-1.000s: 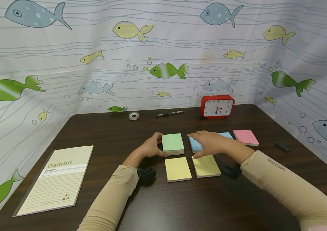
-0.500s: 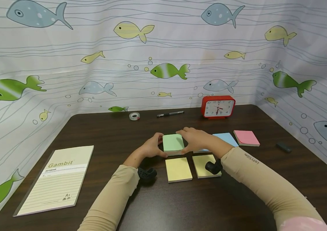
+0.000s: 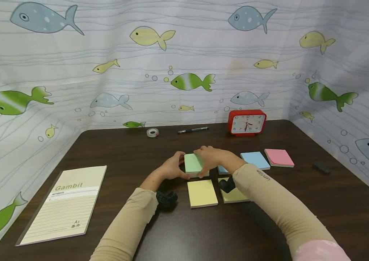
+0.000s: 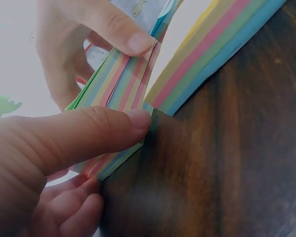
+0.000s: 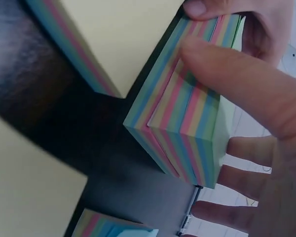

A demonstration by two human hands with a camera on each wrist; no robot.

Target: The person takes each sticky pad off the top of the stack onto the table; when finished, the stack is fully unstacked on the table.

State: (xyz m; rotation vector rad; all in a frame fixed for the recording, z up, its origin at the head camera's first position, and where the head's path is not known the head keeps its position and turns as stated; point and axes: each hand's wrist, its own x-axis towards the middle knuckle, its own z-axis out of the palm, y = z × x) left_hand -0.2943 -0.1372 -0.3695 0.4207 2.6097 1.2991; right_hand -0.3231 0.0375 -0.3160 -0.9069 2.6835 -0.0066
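Green-topped sticky-note pad point(image 3: 193, 163) sits near the middle of the dark wooden table point(image 3: 122, 152), just behind two yellow pads, and both hands are on it. Its edges show stripes of green, pink, yellow and blue in the wrist views point(image 5: 187, 128).

The left hand point(image 3: 170, 167) holds the pad from its left side. Its thumb point(image 4: 103, 131) lies curled along the near striped edge, pressing against the lower sheets, and its other fingers wrap round the far side. The hand is closed on the pad rather than spread flat.

The right hand point(image 3: 211, 156) reaches across from the right and covers the pad's right half. Its thumb point(image 5: 227, 84) presses on the striped side, where an upper block of sheets is parted slightly from the ones beneath, and its fingers curl over the top and far edge. One fingertip point(image 4: 133, 42) pinches the upper sheets at the corner. So this hand too is curled and gripping the pad.

Just in front lie the left yellow pad point(image 3: 202, 193) and the right yellow pad point(image 3: 236, 195), the second partly under the right forearm. A blue pad point(image 3: 255, 160) and a pink pad point(image 3: 279, 157) lie to the right, apart from the hands.
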